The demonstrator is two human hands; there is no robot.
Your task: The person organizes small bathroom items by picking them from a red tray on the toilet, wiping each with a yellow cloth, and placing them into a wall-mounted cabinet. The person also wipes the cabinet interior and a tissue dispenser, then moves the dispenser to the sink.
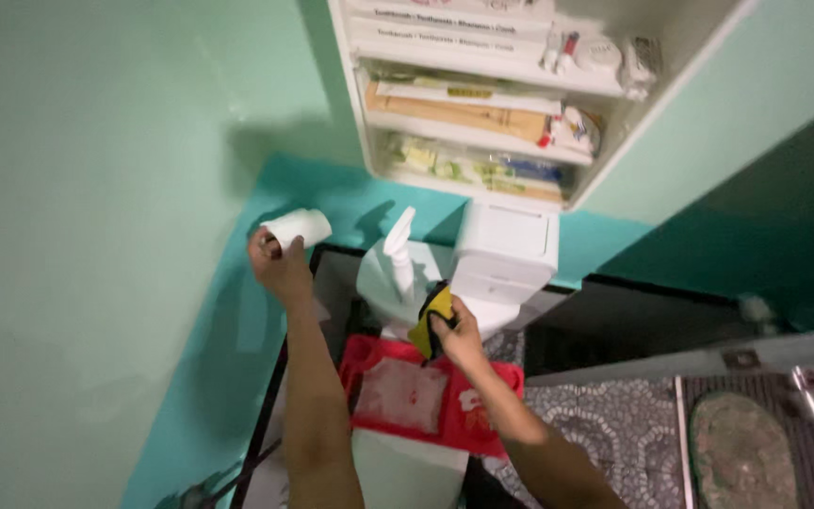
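White paper roll [298,227] in left hand's [280,267] grip; right hand [459,336] clutches yellow, seemingly sponge-like pad [431,316]

The toilet paper roll [298,227] in the left hand [278,267] is soft white paper; the sponge [432,320] in the right hand [461,341] is matt yellow foam. The toilet tank [506,253] is glossy white, the wall [96,188] smooth and satin green. The floor [605,429] is rough pebble mosaic.

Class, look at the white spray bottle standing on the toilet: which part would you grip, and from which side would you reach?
Grip the white spray bottle around its narrow neck just below the trigger head, probably coming from the right, where the right hand with the yellow cloth is nearest. It stands upright, its nozzle pointing up-right. The left hand holds a toilet roll.
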